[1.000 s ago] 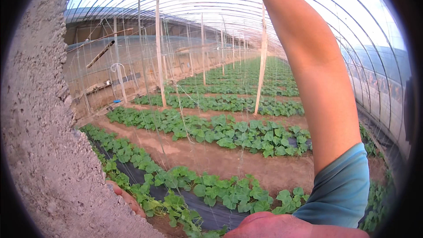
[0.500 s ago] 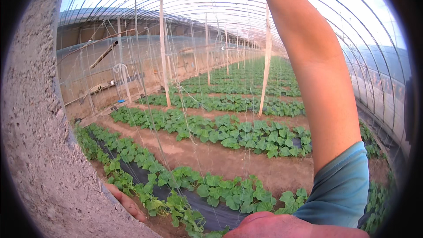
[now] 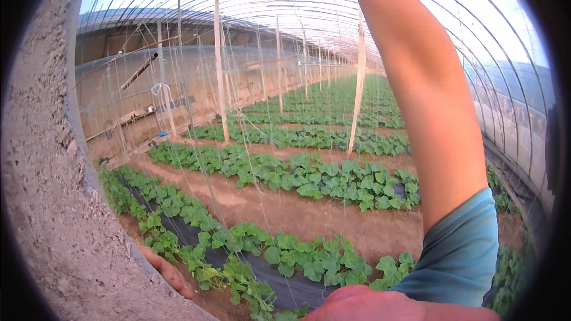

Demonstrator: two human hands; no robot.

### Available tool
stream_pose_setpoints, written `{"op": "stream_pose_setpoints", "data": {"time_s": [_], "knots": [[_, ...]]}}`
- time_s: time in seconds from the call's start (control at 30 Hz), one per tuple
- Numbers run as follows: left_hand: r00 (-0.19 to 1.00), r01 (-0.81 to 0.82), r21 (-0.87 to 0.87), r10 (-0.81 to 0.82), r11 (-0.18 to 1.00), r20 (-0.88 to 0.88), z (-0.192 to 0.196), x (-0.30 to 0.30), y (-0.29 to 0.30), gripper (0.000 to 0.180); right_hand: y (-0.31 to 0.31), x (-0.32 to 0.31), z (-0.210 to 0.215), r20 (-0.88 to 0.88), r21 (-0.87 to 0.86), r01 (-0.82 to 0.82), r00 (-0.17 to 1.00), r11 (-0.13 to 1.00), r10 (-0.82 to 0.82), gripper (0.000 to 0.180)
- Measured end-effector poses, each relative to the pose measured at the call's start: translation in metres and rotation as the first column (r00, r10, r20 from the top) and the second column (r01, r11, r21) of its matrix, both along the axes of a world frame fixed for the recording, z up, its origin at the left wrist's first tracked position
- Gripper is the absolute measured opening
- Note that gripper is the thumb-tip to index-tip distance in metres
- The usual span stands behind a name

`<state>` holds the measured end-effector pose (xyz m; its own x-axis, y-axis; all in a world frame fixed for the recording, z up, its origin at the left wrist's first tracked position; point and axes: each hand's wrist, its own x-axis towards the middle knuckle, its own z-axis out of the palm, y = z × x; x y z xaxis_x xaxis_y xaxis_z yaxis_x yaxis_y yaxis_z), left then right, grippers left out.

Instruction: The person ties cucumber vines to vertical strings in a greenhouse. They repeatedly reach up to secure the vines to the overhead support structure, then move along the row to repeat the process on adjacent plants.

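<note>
My right arm is raised through the right half of the picture, its blue-green sleeve at the lower right. The right hand is cut off beyond the upper edge, so what it touches is hidden. On the left stands a broad, rough grey concrete-like surface, very close to me. Part of my left hand shows at that surface's lower right edge, seemingly against it. Most of its fingers are hidden behind it. Low green leafy plants grow just past this hand, along black plastic film.
Thin strings hang down over the plant rows. Upright posts stand among the beds, with bare soil paths between. Curved roof ribs arch overhead. A long earthen wall runs along the left. A blurred skin-coloured shape fills the bottom edge.
The view has shifted very slightly; the grey surface and the raised arm appear a little displaced. Both arms otherwise keep their places.
</note>
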<state>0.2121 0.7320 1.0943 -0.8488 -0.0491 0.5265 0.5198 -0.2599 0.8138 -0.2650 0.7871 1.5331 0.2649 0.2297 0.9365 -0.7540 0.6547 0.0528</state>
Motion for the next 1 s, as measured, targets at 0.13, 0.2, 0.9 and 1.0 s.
{"op": "stream_pose_setpoints", "data": {"time_s": [0.13, 0.2, 0.9, 1.0], "knots": [[0.991, -0.126, 0.029, 0.124, 0.992, 0.054, 0.009, 0.006, 0.018, 0.054, 0.003, -0.006, 0.008, -0.016, 0.024, -0.032, 0.999, 0.999, 0.033, 0.021], [0.99, -0.131, 0.017, 0.13, 0.991, 0.049, 0.01, 0.01, 0.018, 0.054, 0.002, 0.0, 0.01, -0.014, -0.003, -0.208, 0.978, 0.978, 0.208, 0.021], [0.991, -0.104, -0.022, 0.105, 0.994, 0.078, 0.021, -0.002, 0.011, 0.053, -0.06, 0.007, -0.031, 0.358, -0.07, -0.992, -0.127, -0.109, 0.925, 0.049], [0.994, -0.083, -0.02, 0.084, 0.996, 0.071, 0.022, -0.007, 0.007, 0.053, -0.05, -0.041, -0.031, 0.709, -0.179, -0.462, -0.673, -0.869, 0.212, 0.051]]}}
